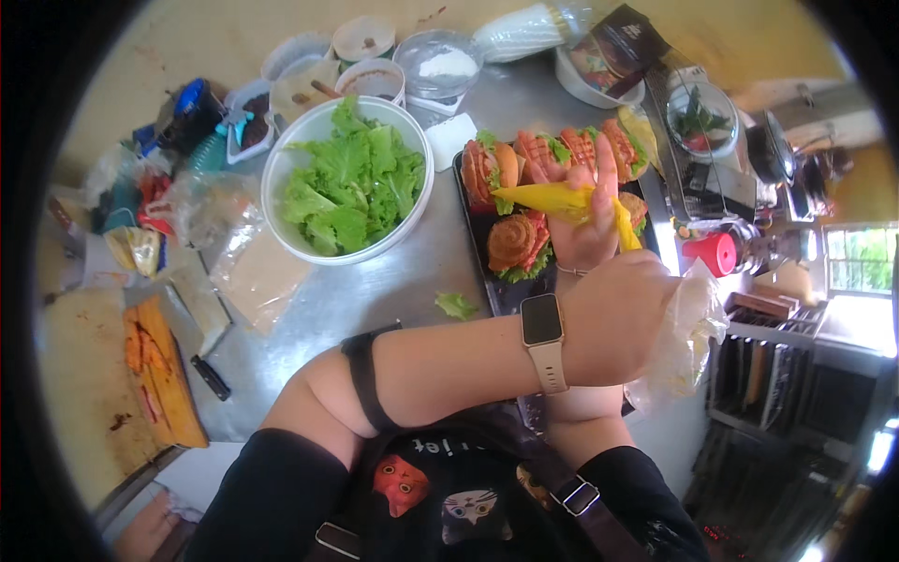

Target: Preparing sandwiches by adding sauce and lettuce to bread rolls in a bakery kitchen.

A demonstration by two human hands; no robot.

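A plastic piping bag (544, 199) with yellow filling points left over a dark tray (491, 298) of filled buns. My right hand (586, 225) holds its front part, some fingers extended. My left arm, with a watch, crosses over my right forearm. My left hand (625, 309) is closed around the bag's rear, and loose clear plastic (685, 337) hangs beyond it. Under the bag's tip is a bun (502, 165) with sliced sausage and lettuce. Similar buns line the tray's far side, and a round spiral-topped bun (511, 242) lies nearer. My hands partly hide the tray's right side.
A white tub of lettuce (348, 183) stands left of the tray, near a loose lettuce piece (455, 305). A knife (211, 377) and wooden board (165, 379) lie further left. Bowls and a glass dish of white powder (446, 63) stand behind. A wire rack borders the right.
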